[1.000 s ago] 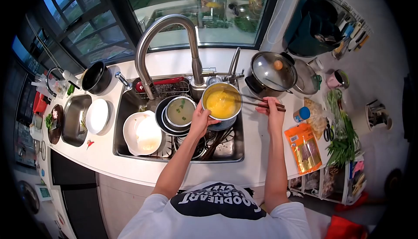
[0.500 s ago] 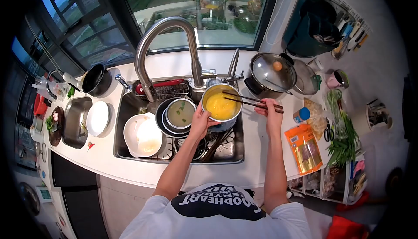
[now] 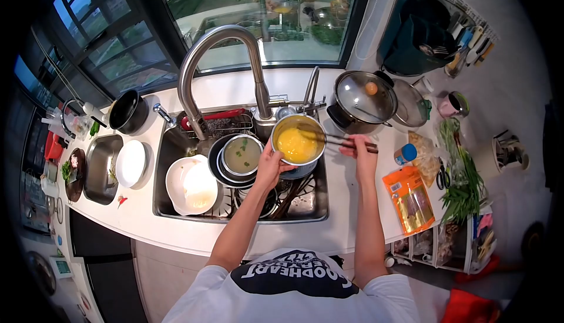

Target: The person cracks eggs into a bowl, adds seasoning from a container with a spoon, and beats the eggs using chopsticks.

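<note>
Holding the steel bowl (image 3: pixel 297 142) of beaten egg over the sink (image 3: pixel 176 146), you have your left hand (image 3: pixel 270 167) clamped on its near left rim, just below and left of the yellow pool. Your right hand (image 3: pixel 358 149) sits to the right of the bowl, out over the counter edge, fingers pinched narrow around a pair of chopsticks (image 3: pixel 338 139). Their long axis runs almost level, from your right hand leftward, with the tips down in the egg near the bowl's right side. Relative to the bowl, the tall faucet (image 3: pixel 217 70) stands behind and to the left, the soup bowl (image 3: pixel 242 154) just beside it on the left, and the lidded pot (image 3: pixel 361 99) behind on the right. Your left hand is the nearer one; it touches the bowl, while the right reaches it only through the sticks.
</note>
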The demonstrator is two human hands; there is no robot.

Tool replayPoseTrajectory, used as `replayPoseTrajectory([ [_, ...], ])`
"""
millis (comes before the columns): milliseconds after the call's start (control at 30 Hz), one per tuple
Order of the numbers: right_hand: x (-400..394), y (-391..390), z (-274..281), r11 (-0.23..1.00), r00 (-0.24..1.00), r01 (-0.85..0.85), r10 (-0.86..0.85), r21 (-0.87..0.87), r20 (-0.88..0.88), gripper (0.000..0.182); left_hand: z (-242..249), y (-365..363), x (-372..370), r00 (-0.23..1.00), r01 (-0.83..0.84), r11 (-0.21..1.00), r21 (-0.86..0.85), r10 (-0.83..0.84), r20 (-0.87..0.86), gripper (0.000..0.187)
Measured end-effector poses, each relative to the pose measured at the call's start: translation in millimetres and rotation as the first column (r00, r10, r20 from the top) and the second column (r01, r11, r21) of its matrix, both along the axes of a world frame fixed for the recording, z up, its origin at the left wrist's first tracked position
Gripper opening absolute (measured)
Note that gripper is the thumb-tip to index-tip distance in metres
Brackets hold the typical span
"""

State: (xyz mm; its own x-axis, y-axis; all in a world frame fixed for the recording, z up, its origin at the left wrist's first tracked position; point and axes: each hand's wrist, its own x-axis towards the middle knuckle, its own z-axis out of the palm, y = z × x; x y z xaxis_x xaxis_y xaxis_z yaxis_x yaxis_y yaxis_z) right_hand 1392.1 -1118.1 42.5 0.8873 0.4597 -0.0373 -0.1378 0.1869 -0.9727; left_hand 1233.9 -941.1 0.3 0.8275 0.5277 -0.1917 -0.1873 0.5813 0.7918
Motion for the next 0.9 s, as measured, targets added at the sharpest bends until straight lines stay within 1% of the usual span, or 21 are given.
replayPoseTrajectory([
  [67, -1, -5, 2, 0.979, 0.981, -0.192, 0.190, -0.070, -0.046, 0.026, -1, 1, 0, 1.000, 0.000, 1.000, -0.004, 0.000, -0.001, 0.062],
  [167, 4, -5, 0, 0.999, 0.999, 0.004, -0.003, 0.033, -0.043, 0.026, -1, 0, 1, 1.000, 0.002, 1.000, -0.004, -0.002, -0.013, 0.062],
  [200, 1, -1, 4, 0.993, 0.995, 0.099, -0.100, 0.060, 0.018, 0.025, 0, 0, 0, 1.000, 0.001, 1.000, -0.002, -0.001, -0.020, 0.062],
  [300, 1, -8, 3, 0.984, 0.986, -0.164, 0.161, -0.063, -0.049, 0.026, 2, 0, 0, 1.000, 0.002, 1.000, 0.003, -0.002, -0.011, 0.062],
  [433, 0, -6, 3, 0.995, 0.996, 0.086, -0.087, 0.053, 0.006, 0.026, 3, 1, -1, 1.000, -0.006, 1.000, -0.006, 0.005, -0.018, 0.062],
  [533, 2, -11, 3, 0.986, 0.990, -0.141, 0.140, -0.087, -0.012, 0.025, 0, 1, 0, 1.000, -0.006, 1.000, -0.003, 0.006, 0.002, 0.062],
  [633, 2, -11, 10, 0.999, 0.998, -0.054, 0.054, -0.007, -0.033, 0.025, -1, 1, 0, 1.000, -0.003, 1.000, -0.003, 0.003, -0.005, 0.062],
  [667, 0, -7, 13, 0.999, 0.999, 0.034, -0.034, 0.030, 0.028, 0.025, -2, 2, 0, 1.000, -0.004, 1.000, -0.005, 0.004, -0.004, 0.062],
  [767, 5, -13, 2, 0.987, 0.990, -0.139, 0.138, -0.074, -0.022, 0.026, -2, 2, -1, 1.000, -0.007, 1.000, -0.001, 0.007, -0.006, 0.062],
  [800, 3, -16, 11, 0.969, 0.976, -0.219, 0.218, -0.112, -0.025, 0.026, -2, 2, 0, 1.000, -0.008, 1.000, 0.002, 0.008, -0.007, 0.062],
  [900, -1, -9, 16, 0.999, 0.997, 0.047, -0.047, -0.001, 0.059, 0.025, -2, 1, 0, 1.000, -0.011, 1.000, -0.005, 0.011, -0.006, 0.062],
])
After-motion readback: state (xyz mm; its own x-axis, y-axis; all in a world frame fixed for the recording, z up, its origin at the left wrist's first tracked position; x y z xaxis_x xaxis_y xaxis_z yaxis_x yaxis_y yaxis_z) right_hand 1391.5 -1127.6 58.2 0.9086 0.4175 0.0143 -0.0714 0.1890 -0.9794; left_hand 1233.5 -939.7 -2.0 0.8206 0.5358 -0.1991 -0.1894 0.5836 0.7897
